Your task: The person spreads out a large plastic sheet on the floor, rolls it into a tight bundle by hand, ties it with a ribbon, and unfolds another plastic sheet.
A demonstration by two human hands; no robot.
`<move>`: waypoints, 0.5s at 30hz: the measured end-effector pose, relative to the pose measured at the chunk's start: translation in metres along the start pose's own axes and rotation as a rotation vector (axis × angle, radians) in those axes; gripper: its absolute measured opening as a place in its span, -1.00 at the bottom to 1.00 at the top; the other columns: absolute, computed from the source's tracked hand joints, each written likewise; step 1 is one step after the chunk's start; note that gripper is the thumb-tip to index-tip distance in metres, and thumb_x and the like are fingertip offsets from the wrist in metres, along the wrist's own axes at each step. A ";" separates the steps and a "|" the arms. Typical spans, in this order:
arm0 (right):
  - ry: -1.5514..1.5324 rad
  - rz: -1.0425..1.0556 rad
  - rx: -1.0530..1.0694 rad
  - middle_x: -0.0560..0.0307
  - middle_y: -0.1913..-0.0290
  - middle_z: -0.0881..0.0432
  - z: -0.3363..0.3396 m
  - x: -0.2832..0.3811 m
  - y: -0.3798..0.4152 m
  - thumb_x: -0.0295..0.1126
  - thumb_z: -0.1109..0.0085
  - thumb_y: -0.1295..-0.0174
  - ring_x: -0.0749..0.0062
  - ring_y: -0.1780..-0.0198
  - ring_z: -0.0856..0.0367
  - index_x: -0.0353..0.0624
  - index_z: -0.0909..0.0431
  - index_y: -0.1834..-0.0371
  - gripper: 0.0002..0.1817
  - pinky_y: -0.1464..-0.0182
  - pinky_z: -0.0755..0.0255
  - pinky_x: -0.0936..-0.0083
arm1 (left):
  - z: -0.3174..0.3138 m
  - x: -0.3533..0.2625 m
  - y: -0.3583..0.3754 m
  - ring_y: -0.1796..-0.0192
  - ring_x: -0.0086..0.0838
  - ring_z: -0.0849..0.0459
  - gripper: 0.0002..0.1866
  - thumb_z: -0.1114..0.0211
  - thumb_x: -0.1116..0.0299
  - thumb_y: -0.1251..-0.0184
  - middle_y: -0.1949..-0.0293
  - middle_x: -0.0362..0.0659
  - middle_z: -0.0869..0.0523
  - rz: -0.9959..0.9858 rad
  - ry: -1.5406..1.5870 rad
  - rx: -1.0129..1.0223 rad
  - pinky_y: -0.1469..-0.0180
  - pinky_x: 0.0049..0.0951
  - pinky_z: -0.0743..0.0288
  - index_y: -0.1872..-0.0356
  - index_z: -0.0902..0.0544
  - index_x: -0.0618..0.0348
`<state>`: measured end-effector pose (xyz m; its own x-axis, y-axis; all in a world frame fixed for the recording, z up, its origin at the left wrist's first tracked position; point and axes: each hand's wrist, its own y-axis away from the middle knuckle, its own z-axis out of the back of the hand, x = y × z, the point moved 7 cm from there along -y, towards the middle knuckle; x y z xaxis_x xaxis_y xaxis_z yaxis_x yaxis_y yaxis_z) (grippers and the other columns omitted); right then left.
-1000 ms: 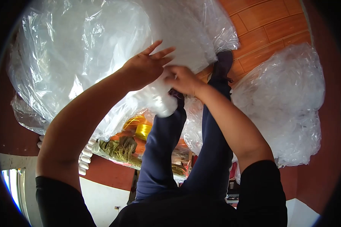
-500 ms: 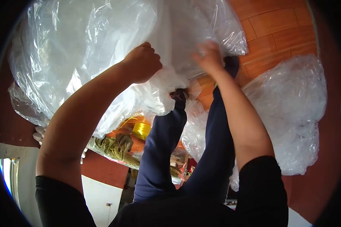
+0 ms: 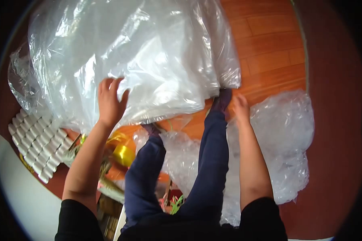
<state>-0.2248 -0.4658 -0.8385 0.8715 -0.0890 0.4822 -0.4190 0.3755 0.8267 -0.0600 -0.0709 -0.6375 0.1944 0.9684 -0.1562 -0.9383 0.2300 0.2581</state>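
Two bare hands near large, shiny, clear plastic sheeting (image 3: 149, 60), landmark spread over orange plank-patterned floor (image 3: 265, 60). Left hand (image 3: 110, 102) open, fingers parted, over sheeting's near edge; contact unclear. Right hand (image 3: 241, 107) blurred, loosely open, nothing gripped, just beside sheeting's near-right corner. Dark shoes (image 3: 225, 98) at sheeting's near edge, probably for close reach. Crumpled clear plastic heap (image 3: 283, 124) right of sheeting, apparently kept aside; shiny yellow spool (image 3: 124, 156) nearer body than sheeting.

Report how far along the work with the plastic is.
Done, it seems: the big plastic lies spread out. In hand: nothing gripped; left hand and right hand both open. Left, perhaps: the heap at right lies crumpled; whether it needs work, I can't tell.
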 end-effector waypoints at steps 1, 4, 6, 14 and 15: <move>-0.085 -0.028 -0.050 0.22 0.13 -0.51 0.015 0.011 0.016 -0.24 -0.13 -0.19 0.60 0.13 -0.47 -0.17 -0.39 -0.08 -0.58 0.13 -0.35 0.65 | -0.014 0.032 0.019 0.01 -0.10 -0.41 -0.63 -0.32 0.40 0.02 0.14 -0.02 -0.46 0.111 -0.019 0.058 -0.06 -0.22 -0.30 0.09 -0.54 0.07; -0.241 0.218 -0.073 0.16 0.23 -0.54 -0.003 0.055 0.079 -0.28 -0.11 -0.21 0.58 0.20 -0.49 -0.25 -0.40 0.02 -0.65 0.14 -0.35 0.69 | -0.045 0.089 0.075 -0.09 -0.16 -0.35 -0.61 -0.28 0.26 -0.04 0.03 -0.10 -0.44 0.247 -0.223 0.082 -0.14 -0.13 -0.18 0.02 -0.56 -0.18; -0.004 0.523 0.053 0.12 0.20 -0.54 -0.075 0.106 0.150 -0.30 -0.12 -0.17 0.48 0.18 -0.50 -0.24 -0.42 0.06 -0.67 0.12 -0.37 0.59 | -0.054 0.105 0.102 -0.25 -0.13 -0.21 -0.57 -0.24 0.14 -0.10 -0.13 -0.11 -0.35 0.240 -0.263 0.047 -0.25 0.13 0.04 -0.07 -0.50 -0.28; 1.548 0.865 0.342 0.06 -0.45 0.17 -0.277 0.062 0.097 0.22 -0.15 0.06 -0.06 -0.44 0.31 0.21 0.04 -0.40 -0.05 -0.28 0.27 -0.29 | -0.141 0.152 0.127 -0.43 0.03 0.35 -0.11 -0.26 -0.19 0.03 -0.44 -0.18 0.24 0.493 -0.154 0.377 -0.11 0.51 0.07 -0.36 -0.04 -0.40; 1.601 0.847 0.390 0.07 -0.45 0.21 -0.281 0.052 0.081 0.23 -0.15 0.07 -0.04 -0.44 0.33 0.22 0.07 -0.41 -0.03 -0.27 0.26 -0.29 | -0.170 0.159 0.129 -0.43 0.02 0.41 -0.04 -0.22 -0.29 0.07 -0.44 -0.21 0.30 0.516 -0.045 0.475 -0.12 0.52 0.13 -0.38 0.04 -0.40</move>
<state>-0.1422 -0.1804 -0.8278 -0.2943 0.9243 0.2431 -0.6434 -0.3797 0.6647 -0.1984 0.0963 -0.7911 -0.2209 0.9658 0.1356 -0.6896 -0.2530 0.6785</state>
